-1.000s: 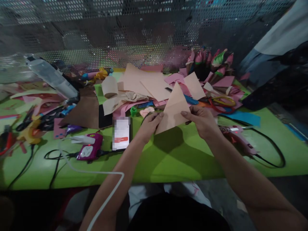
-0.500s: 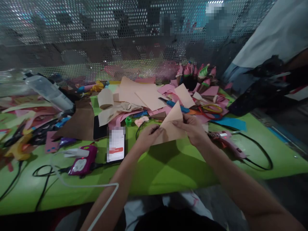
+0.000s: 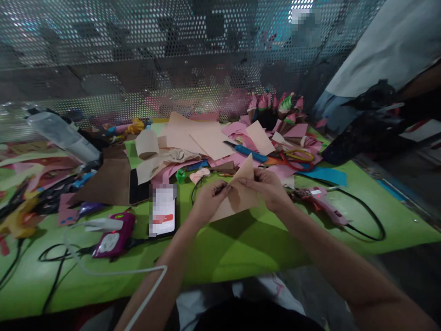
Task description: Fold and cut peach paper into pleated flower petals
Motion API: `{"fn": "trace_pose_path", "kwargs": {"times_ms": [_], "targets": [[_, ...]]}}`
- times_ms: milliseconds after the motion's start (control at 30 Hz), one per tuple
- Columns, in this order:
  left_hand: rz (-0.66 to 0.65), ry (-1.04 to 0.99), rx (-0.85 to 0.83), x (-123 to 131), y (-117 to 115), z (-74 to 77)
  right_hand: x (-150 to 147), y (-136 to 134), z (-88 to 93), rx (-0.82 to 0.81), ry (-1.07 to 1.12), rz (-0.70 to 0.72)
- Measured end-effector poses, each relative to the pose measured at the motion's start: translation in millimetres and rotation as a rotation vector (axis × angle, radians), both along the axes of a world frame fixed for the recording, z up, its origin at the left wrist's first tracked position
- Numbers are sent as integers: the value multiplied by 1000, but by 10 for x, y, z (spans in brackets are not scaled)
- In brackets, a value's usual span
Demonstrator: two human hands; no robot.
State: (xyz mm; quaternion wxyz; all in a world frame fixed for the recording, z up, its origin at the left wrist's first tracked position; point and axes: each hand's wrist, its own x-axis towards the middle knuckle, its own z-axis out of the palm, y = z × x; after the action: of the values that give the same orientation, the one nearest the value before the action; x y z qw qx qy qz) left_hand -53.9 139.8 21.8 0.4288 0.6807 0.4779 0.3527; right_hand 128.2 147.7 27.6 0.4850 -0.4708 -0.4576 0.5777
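A peach triangular paper sheet (image 3: pixel 237 195) is held up above the green table (image 3: pixel 241 248) between both hands. My left hand (image 3: pixel 208 198) pinches its left edge, fingers curled. My right hand (image 3: pixel 267 188) grips its right side, fingers closed over the top fold. The sheet's point stands upward, and its lower part casts a shadow on the table.
A phone (image 3: pixel 162 210) lies left of my hands, beside a magenta glue gun (image 3: pixel 113 236) with cables. A pink glue gun (image 3: pixel 319 202) and black cord lie to the right. Loose paper sheets (image 3: pixel 200 138), scissors (image 3: pixel 292 158), a blue knife (image 3: pixel 246 151) and paper cones (image 3: pixel 275 103) crowd the back. A person stands at the far right.
My hands have drawn closer together on the sheet, which now looks narrower and more folded. The view has tilted up a little, so the table sits lower.
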Motion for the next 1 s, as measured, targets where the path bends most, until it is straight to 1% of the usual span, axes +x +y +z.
{"fn": "trace_pose_path", "kwargs": {"times_ms": [67, 167, 333, 433, 700, 867, 1000], "targets": [[-22, -1, 11, 10, -10, 10, 11, 5, 12, 29, 6, 1], [-50, -4, -21, 34, -27, 42, 26, 18, 20, 47, -31, -42], [-40, 10, -45, 58, -32, 84, 36, 31, 26, 36, -84, -101], [-31, 26, -64, 57, -24, 80, 36, 32, 18, 32, -99, -98], [-22, -47, -102, 60, -14, 46, 32, 30, -4, 58, -122, -109], [-18, -91, -124, 56, -16, 37, 34, 20, 9, 52, -73, -107], [32, -73, -54, 59, -17, 10, -8, -5, 14, -12, 58, -52]]}}
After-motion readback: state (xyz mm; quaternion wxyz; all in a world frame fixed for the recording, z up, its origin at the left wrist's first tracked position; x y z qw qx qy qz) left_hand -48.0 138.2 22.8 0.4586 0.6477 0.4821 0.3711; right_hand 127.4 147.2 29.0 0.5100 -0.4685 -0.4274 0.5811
